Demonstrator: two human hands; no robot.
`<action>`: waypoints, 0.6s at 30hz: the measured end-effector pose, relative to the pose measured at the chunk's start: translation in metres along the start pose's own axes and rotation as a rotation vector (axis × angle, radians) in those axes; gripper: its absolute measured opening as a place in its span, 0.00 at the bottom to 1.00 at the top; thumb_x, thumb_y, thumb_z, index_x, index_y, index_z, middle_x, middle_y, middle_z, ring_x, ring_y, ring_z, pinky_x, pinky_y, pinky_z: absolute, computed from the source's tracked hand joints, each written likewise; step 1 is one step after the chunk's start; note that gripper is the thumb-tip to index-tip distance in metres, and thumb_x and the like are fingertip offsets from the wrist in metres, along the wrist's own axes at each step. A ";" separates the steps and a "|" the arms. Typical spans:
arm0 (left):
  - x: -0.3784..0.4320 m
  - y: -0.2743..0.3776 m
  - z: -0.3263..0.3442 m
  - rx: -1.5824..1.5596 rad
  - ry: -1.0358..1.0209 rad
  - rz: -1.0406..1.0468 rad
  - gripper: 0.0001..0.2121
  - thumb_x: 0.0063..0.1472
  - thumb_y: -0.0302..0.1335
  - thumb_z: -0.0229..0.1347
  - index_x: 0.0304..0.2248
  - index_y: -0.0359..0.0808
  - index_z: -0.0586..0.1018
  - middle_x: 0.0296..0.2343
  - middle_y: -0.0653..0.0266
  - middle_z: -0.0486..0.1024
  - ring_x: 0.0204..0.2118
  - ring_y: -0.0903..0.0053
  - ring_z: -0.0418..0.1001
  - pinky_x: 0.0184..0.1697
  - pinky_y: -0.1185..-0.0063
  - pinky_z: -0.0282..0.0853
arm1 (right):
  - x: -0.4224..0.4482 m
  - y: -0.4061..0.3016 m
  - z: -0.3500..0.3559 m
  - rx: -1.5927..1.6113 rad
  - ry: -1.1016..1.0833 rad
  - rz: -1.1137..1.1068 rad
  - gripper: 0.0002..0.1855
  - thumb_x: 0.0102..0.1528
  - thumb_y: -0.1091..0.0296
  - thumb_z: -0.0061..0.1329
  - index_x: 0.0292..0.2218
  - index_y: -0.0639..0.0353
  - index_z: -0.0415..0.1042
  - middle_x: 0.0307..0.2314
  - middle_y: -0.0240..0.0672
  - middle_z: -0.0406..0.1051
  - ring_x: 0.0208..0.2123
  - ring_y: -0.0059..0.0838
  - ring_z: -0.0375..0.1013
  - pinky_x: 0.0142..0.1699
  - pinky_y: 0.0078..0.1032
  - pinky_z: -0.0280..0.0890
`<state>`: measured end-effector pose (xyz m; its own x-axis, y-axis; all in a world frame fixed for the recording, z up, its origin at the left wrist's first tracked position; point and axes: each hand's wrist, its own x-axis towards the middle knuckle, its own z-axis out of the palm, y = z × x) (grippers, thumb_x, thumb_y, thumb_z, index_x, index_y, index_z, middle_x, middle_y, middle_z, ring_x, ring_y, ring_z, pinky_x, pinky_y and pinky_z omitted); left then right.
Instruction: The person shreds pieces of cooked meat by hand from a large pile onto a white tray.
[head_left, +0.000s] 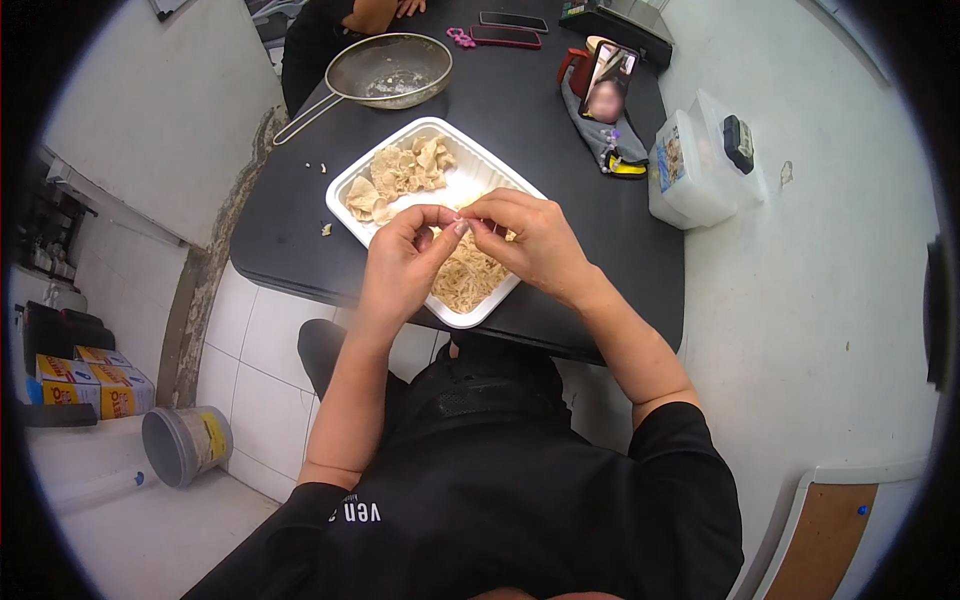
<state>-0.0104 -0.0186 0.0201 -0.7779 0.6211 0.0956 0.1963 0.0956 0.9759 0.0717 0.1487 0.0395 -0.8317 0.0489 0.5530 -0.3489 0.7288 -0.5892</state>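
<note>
Over a white rectangular tray (341, 174), both my hands meet at the fingertips. My left hand (405, 251) pinches a small pale piece of food between thumb and forefinger. From the other side, my right hand (532, 236) grips the same piece, which is mostly hidden by the fingers. Larger beige, folded food pieces (409, 169), perhaps mushroom, lie at the tray's far left. A heap of thin beige shreds (469, 279) fills the near end, partly beneath my hands.
A metal mesh strainer (390, 71) rests on the black table (289, 244) beyond the tray. A propped phone (609, 79), a grey pouch (600, 139) and lidded plastic containers (686, 176) line the right. Another person's arm (373, 15) is at the far edge.
</note>
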 end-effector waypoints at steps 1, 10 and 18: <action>0.000 -0.002 -0.001 -0.001 -0.004 0.002 0.07 0.62 0.28 0.58 0.34 0.31 0.79 0.24 0.78 0.72 0.25 0.95 0.63 0.28 0.90 0.59 | 0.000 -0.002 0.000 0.001 0.000 -0.001 0.06 0.51 0.73 0.55 0.31 0.65 0.75 0.25 0.38 0.73 0.24 0.31 0.75 0.31 0.26 0.70; 0.002 -0.006 0.004 -0.064 -0.031 0.045 0.08 0.63 0.27 0.56 0.36 0.30 0.78 0.28 0.73 0.74 0.29 0.92 0.67 0.33 0.89 0.63 | 0.002 -0.002 -0.001 0.025 -0.026 0.084 0.06 0.51 0.72 0.56 0.31 0.64 0.75 0.24 0.38 0.73 0.24 0.30 0.75 0.31 0.24 0.70; 0.003 -0.006 0.002 -0.103 -0.052 0.015 0.07 0.64 0.25 0.55 0.37 0.29 0.78 0.30 0.72 0.75 0.31 0.91 0.69 0.35 0.89 0.65 | 0.001 -0.005 -0.003 0.074 0.028 0.127 0.06 0.51 0.72 0.56 0.30 0.65 0.75 0.23 0.37 0.72 0.23 0.27 0.75 0.30 0.23 0.70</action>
<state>-0.0123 -0.0155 0.0145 -0.7427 0.6617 0.1024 0.1433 0.0076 0.9897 0.0739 0.1472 0.0442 -0.8591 0.1574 0.4870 -0.2733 0.6635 -0.6965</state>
